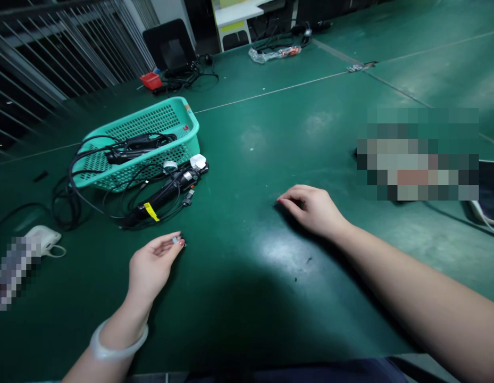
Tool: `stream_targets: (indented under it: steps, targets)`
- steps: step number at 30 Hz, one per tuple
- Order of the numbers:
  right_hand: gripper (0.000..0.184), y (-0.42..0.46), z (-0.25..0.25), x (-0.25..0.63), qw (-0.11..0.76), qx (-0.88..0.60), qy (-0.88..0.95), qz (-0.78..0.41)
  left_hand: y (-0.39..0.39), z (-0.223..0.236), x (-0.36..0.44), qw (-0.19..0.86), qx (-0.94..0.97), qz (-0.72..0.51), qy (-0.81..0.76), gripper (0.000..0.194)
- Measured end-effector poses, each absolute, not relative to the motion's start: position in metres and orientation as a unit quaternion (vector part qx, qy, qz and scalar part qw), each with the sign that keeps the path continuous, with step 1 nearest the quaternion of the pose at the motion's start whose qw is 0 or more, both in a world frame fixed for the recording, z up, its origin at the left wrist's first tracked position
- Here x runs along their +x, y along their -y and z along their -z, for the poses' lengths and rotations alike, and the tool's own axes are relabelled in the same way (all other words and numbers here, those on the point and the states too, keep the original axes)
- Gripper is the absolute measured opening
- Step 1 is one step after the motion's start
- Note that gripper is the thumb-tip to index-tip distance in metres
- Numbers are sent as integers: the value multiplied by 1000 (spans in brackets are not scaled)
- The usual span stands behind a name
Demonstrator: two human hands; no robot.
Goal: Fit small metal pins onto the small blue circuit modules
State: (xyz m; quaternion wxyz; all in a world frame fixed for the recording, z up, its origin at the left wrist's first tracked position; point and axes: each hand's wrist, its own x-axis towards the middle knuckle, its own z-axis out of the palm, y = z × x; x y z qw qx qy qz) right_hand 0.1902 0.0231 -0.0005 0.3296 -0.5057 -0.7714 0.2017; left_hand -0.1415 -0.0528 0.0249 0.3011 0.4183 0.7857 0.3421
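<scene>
My left hand is closed in a pinch above the green table. A small piece, pale with a dark end, shows between thumb and fingers; its kind is too small to tell. To the right, my right hand rests near the table top with thumb and forefinger pressed together. Something tiny and dark shows at those fingertips, and I cannot make it out. Beyond my left hand lies a black electric screwdriver with a yellow tag and a cable around it.
A turquoise mesh basket holds black handheld tools and cables. Far back are a black monitor-like panel, a red box and a bagged cable. A white phone-like device lies left; blurred items lie right.
</scene>
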Motion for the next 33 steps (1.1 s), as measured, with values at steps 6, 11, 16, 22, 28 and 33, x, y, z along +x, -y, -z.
stream_targets:
  steps: [6, 11, 16, 22, 28, 33]
  targets:
    - [23, -23, -2, 190, 318, -502, 776, -209, 48, -30, -141, 168, 579, -238, -761, 31]
    - [23, -22, -3, 189, 315, -495, 781, -215, 40, -12, -131, 260, 550, -311, -730, 33]
    - [23, -18, -3, 186, 300, -485, 790, -225, 18, -2, -65, 367, 541, -414, -633, 21]
    - [22, -13, -1, 183, 228, -450, 824, -259, -3, -6, 17, 600, 396, -495, -488, 15]
    - [22, -13, 0, 181, 213, -444, 829, -265, -2, -9, 16, 630, 313, -537, -466, 14]
    - [15, -16, 0, 183, 211, -454, 824, -264, -6, -5, 8, 634, 297, -538, -470, 14]
